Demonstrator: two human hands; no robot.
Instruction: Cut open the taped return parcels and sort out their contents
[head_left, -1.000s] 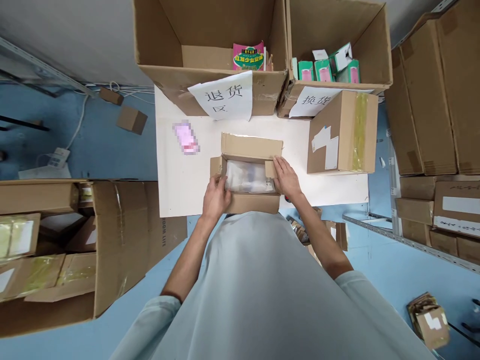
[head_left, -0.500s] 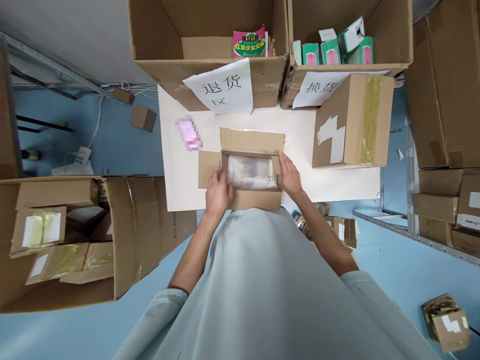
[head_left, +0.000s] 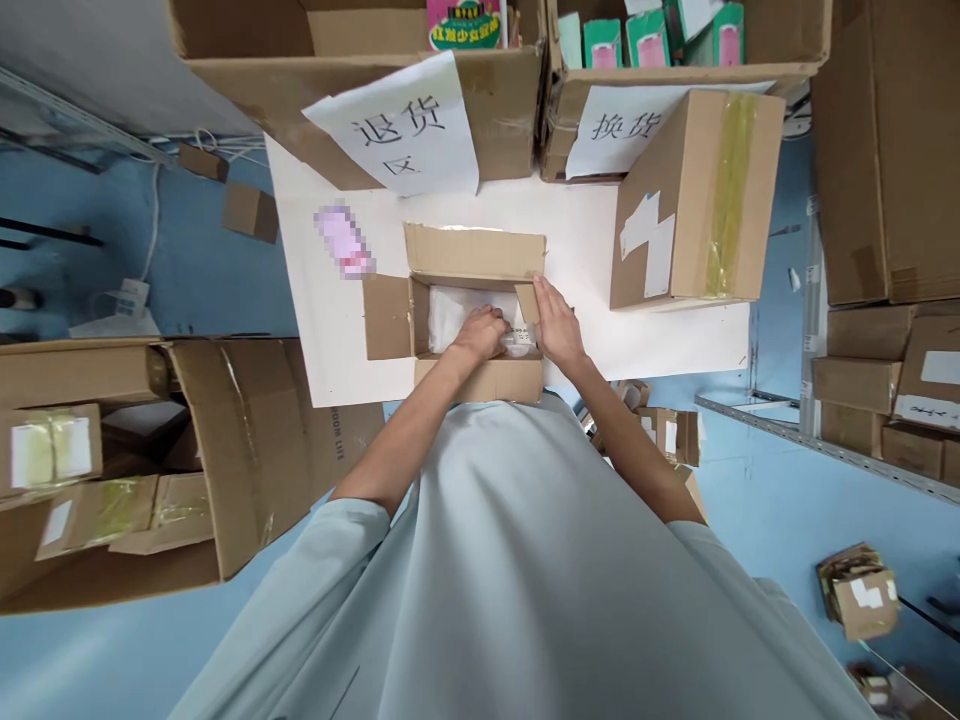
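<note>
1. On the white table [head_left: 315,330], right at its near edge, sits a small box [head_left: 480,381] with all its flaps folded out.
2. Left hand [head_left: 480,333] is down inside the small box, on top of a plastic packet [head_left: 454,308] that fills most of it. Fingers are curled down onto the packet, but can't tell if they've actually got a grip on it.
3. Right hand [head_left: 556,325] is at the box's right side, fingers straight and flat against the short right flap [head_left: 527,300], holding it up. Not clenched around anything.
4. Just right of that hand stands a taped box [head_left: 690,200], closed, close to the small box but not touching it.
5. Along the back of the table are two big cartons, each with a paper sign [head_left: 397,130] hanging off the front.
6. Some pink thing [head_left: 343,240] lies on the table left of the small box, too blurry to make out.
</note>
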